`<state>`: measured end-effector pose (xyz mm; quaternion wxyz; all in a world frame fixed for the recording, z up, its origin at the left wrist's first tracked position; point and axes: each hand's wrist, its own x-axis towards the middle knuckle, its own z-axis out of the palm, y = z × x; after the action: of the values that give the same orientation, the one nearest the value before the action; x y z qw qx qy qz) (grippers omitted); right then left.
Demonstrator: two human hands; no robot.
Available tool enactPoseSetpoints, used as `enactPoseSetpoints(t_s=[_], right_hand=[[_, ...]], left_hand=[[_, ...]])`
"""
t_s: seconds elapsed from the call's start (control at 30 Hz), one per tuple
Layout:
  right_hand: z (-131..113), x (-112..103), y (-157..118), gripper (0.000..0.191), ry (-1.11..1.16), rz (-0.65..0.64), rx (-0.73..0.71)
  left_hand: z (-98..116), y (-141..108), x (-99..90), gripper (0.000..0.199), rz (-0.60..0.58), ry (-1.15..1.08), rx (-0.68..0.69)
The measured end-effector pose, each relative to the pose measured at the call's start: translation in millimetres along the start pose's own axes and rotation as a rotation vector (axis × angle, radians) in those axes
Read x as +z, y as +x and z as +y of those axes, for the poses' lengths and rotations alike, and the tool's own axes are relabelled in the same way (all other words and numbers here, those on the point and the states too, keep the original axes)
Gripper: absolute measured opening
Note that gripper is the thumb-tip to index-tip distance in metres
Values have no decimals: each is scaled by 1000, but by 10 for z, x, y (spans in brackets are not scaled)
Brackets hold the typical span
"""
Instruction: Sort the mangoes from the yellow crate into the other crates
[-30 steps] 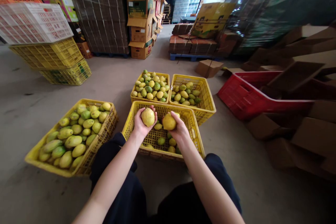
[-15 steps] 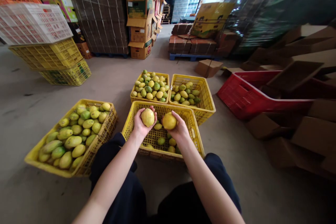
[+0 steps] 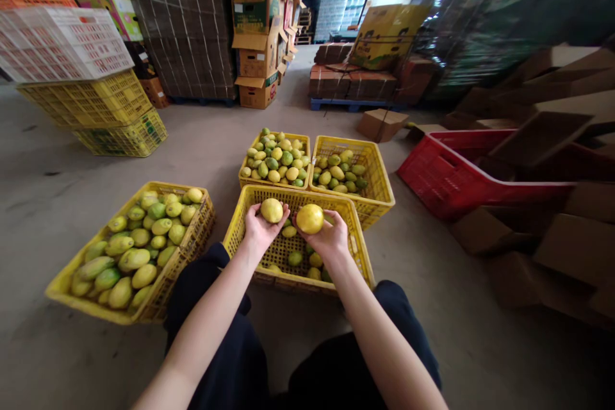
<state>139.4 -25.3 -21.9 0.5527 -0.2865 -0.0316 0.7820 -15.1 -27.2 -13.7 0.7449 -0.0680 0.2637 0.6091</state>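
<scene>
Over the near yellow crate [image 3: 362, 250] I hold one yellow lemon in each hand. My left hand [image 3: 259, 230] cups the left lemon [image 3: 271, 211] with the palm turned up. On the fingers of my right hand [image 3: 332, 237] rests the right lemon [image 3: 310, 219], slightly bigger in view. The two fruits are apart. Several green-yellow lemons [image 3: 295, 259] lie at the bottom of the crate below, partly hidden by my right hand and wrist.
To the left stands a yellow crate [image 3: 57, 291] full of greenish lemons. Two more lemon crates, a heaped one [image 3: 275, 184] and a part-filled one [image 3: 379, 195], adjoin the near crate. A red crate [image 3: 432, 173] with cardboard is at right; stacked crates [image 3: 91, 102] stand far left.
Both hands have turned the lemons in their grasp. My right hand has rolled palm up, its fingers now beneath the fruit. The left lemon sits slightly higher. The crates have not moved.
</scene>
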Motion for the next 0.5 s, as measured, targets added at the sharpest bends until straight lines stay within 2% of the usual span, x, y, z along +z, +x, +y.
enactPoseSetpoints(t_s=[0.2, 0.5], right_hand=[[-29, 51, -32, 20, 15, -93, -81], [-7, 93, -43, 20, 33, -120, -115]], left_hand=[[7, 30, -20, 34, 4, 19, -16], [0, 18, -9, 33, 23, 53, -17]])
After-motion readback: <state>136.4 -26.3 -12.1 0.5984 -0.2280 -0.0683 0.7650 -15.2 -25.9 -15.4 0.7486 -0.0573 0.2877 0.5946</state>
